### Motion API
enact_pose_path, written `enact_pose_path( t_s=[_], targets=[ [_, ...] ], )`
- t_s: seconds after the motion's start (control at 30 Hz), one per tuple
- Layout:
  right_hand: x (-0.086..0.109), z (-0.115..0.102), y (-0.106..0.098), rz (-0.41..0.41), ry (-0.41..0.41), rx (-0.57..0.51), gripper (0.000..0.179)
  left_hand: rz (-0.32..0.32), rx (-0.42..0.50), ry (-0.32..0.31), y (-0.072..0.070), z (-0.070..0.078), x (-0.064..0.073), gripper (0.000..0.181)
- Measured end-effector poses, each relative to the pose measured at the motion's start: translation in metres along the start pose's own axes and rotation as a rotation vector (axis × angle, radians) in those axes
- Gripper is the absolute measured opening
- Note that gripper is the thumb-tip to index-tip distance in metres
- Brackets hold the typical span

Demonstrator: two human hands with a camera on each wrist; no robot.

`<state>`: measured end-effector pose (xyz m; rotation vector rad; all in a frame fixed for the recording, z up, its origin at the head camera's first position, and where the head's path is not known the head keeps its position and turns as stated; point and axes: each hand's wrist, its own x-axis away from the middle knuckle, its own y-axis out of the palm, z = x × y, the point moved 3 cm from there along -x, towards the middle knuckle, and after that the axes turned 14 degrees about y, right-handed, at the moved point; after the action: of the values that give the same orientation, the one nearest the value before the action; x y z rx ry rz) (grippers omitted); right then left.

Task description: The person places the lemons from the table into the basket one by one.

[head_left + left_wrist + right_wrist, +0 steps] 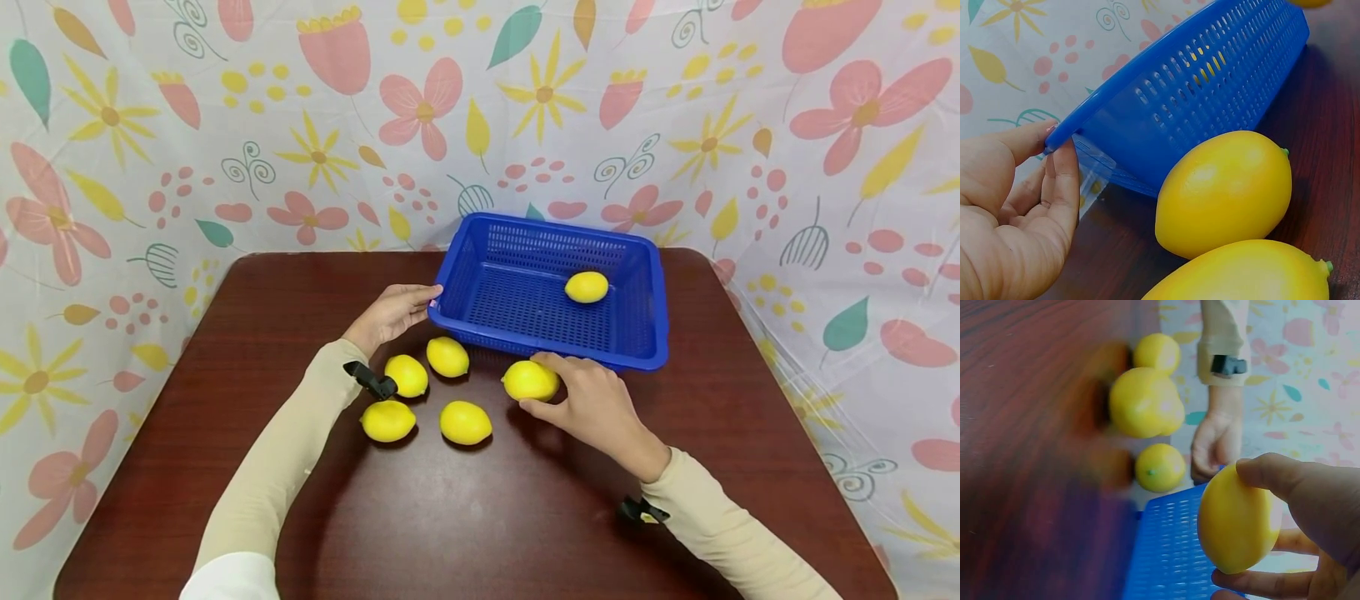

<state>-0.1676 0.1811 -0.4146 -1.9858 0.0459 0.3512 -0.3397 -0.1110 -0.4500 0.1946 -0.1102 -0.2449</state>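
Note:
My left hand (390, 318) pinches the rim of a blue plastic basket (551, 343) at its near left corner, thumb over the edge and fingers beneath, as the left wrist view shows. With thumb and fingers my right hand (600, 408) grips a yellow lemon (527, 381) just in front of the basket's near wall. The right wrist view shows this held lemon (1235, 522) raised off the table. Inside the basket, toward its right end, lies one lemon (587, 287). Close to the left hand is a lemon (1225, 194) beside the basket wall.
Several more lemons lie on the dark wooden table (465, 517): one lemon (447, 357) by the basket, one lemon (407, 376) near the left wrist, one lemon (387, 421) and another lemon (466, 422) nearer me. A flower-patterned cloth (322, 192) hangs behind the table.

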Motion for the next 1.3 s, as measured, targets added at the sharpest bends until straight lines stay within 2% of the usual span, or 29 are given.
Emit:
enact_pose_path(
  t_s=[0.2,0.47,0.73,0.9,1.13,1.3],
  targets=[
    [-0.005,-0.006,-0.022,-0.022,-0.026,-0.012,0.063,0.001,-0.014,0.004,0.001,0.001,0.0,0.014],
    [-0.028,-0.005,-0.05,-0.141,0.0,-0.031,0.063,0.0,-0.019,-0.009,0.001,0.001,0.001,0.018],
    [-0.077,0.013,-0.071,-0.245,0.016,-0.004,0.063,0.023,0.012,-0.015,0.002,0.002,0.002,0.012],
    [-0.112,0.025,-0.077,-0.29,0.037,0.019,0.061,0.021,0.012,-0.009,0.002,0.003,0.002,0.013],
    [-0.157,0.043,-0.071,-0.395,-0.014,0.03,0.059,0.014,0.015,-0.014,0.002,0.002,0.003,0.012],
    [-0.183,0.058,-0.061,-0.463,-0.002,0.011,0.06,0.009,0.018,-0.007,0.002,0.002,0.003,0.013]
  ],
)
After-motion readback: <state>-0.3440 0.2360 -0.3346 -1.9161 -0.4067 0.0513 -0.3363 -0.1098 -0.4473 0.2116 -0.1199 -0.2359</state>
